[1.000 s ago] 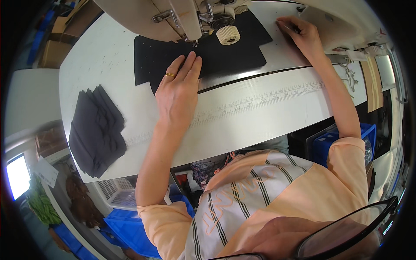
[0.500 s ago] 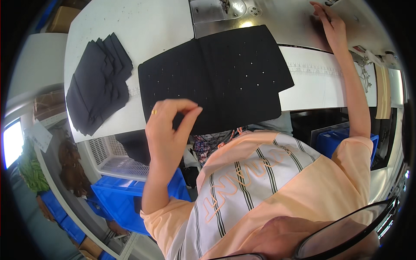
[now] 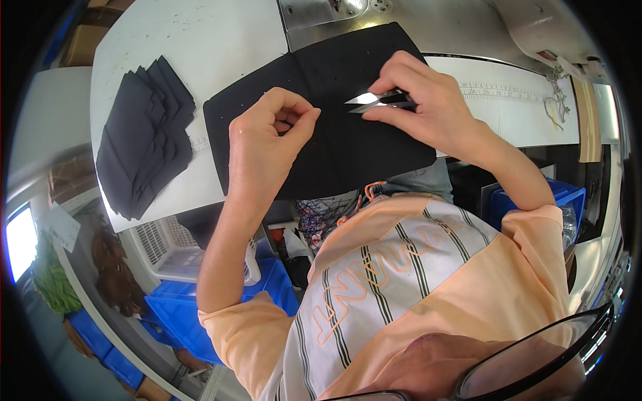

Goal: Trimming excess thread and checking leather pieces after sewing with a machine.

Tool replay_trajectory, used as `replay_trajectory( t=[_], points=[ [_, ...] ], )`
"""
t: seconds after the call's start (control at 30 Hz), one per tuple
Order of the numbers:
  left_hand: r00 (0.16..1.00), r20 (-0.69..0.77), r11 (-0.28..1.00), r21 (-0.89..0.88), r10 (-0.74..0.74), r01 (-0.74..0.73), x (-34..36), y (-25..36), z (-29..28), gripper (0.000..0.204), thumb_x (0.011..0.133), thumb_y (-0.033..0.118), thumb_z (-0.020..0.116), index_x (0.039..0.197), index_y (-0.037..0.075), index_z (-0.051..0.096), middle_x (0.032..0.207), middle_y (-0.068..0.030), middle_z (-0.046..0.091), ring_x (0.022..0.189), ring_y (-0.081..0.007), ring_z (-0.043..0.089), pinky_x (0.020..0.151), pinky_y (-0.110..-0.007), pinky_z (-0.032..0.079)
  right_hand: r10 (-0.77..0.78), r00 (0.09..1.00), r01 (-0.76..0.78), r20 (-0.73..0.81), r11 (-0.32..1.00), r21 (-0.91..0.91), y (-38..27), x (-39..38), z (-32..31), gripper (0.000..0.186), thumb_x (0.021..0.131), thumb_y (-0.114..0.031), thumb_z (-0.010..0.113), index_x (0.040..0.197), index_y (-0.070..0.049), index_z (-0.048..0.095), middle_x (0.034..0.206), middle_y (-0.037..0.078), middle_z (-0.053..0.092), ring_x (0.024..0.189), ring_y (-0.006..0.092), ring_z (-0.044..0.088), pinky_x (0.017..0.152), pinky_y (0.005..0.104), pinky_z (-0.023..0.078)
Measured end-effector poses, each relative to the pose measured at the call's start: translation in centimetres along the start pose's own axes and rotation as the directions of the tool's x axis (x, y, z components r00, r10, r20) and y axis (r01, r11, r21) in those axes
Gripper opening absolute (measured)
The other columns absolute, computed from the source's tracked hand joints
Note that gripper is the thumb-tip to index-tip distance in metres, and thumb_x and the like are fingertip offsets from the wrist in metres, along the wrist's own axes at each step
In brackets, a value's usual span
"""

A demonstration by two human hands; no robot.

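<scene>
A black fabric piece (image 3: pixel 328 157) lies spread over the table's front edge, with a seam or fold line down its middle. Above its left half is my left hand (image 3: pixel 271 127), thumb and forefinger pinched together; whatever is between the tips is too small to make out. My right hand (image 3: pixel 428 100) grips a pair of thread snips (image 3: pixel 368 102) over the right half. Their two pointed blades stand apart and aim left, toward the pinched fingertips. Further left, a fanned stack of dark fabric pieces (image 3: pixel 144 144) rests on the white tabletop.
A metal sewing-machine bed (image 3: pixel 428 30) adjoins the white tabletop (image 3: pixel 200 40) at the back. Ruler markings run along the table to the right. Below at left are a white plastic basket (image 3: pixel 177 257) and a blue crate (image 3: pixel 184 314); another blue bin (image 3: pixel 568 194) stands at right.
My right hand has come from the machine bed at the far right to over the fabric, now with the snips. My left hand has risen slightly, still pinched. The fabric has shifted a little up and left.
</scene>
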State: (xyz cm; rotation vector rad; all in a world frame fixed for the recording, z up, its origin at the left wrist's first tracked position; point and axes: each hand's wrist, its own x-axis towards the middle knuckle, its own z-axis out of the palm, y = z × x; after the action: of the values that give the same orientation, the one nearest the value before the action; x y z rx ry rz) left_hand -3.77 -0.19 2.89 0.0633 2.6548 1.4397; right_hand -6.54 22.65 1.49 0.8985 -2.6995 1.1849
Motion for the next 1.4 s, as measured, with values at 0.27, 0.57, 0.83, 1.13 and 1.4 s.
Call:
replay_trajectory(
  t=[0.27,0.57,0.83,1.13,1.4],
  points=[
    [0.999,-0.024,0.984,-0.175,-0.028,0.023,0.3,-0.5,0.1,0.018,0.082,0.005,0.066,0.099,0.002,0.061,0.076,-0.003,0.067,0.071,-0.0073,0.059,0.065,-0.022,0.047,-0.186,0.978,0.197,0.097,0.972,-0.131,-0.4,1.7,1.9,0.025,0.074,-0.022,0.075,0.082,-0.005,0.059,0.082,0.004,0.051,0.062,0.0219,0.057,0.051,0.0322,0.043],
    [1.0,-0.007,0.967,-0.253,-0.013,0.01,0.4,-0.8,0.1,0.019,0.082,0.004,0.065,0.1,0.001,0.061,0.077,-0.0054,0.068,0.07,-0.0075,0.06,0.065,-0.022,0.047,-0.231,0.967,0.245,0.105,0.958,-0.152,-0.3,2.1,2.3,0.025,0.075,-0.023,0.074,0.082,-0.006,0.058,0.082,0.004,0.051,0.061,0.0226,0.057,0.052,0.033,0.044],
    [1.0,0.006,0.973,-0.229,-0.009,0.01,0.6,-0.8,0.1,0.018,0.081,0.004,0.065,0.099,0.001,0.061,0.077,-0.0055,0.068,0.07,-0.0079,0.061,0.065,-0.022,0.047,-0.256,0.955,0.283,0.151,0.938,-0.2,-0.3,2.4,2.3,0.026,0.079,-0.028,0.069,0.082,-0.007,0.054,0.083,0.004,0.05,0.065,0.0217,0.06,0.05,0.0336,0.046],
    [0.998,-0.042,0.927,-0.374,-0.048,0.029,-0.2,-0.8,0.2,0.016,0.081,0.002,0.067,0.097,0.002,0.064,0.076,-0.0041,0.066,0.071,-0.0061,0.06,0.064,-0.02,0.046,-0.256,0.951,0.294,0.175,0.923,-0.247,-1.0,2.5,2.5,0.026,0.078,-0.028,0.07,0.082,-0.007,0.055,0.085,0.004,0.052,0.068,0.0232,0.061,0.053,0.0363,0.047],
    [0.846,0.257,0.721,0.665,-0.467,0.195,-11.7,-1.1,-3.8,0.006,0.077,0.003,0.069,0.083,0.003,0.067,0.076,-0.0079,0.063,0.073,-0.019,0.063,0.067,-0.026,0.047,0.091,0.996,-0.092,-0.017,0.993,-0.069,5.8,1.6,-4.4,0.017,0.08,-0.015,0.073,0.086,-0.003,0.062,0.078,-0.002,0.056,0.069,0.0055,0.051,0.064,0.0217,0.042]
  ],
)
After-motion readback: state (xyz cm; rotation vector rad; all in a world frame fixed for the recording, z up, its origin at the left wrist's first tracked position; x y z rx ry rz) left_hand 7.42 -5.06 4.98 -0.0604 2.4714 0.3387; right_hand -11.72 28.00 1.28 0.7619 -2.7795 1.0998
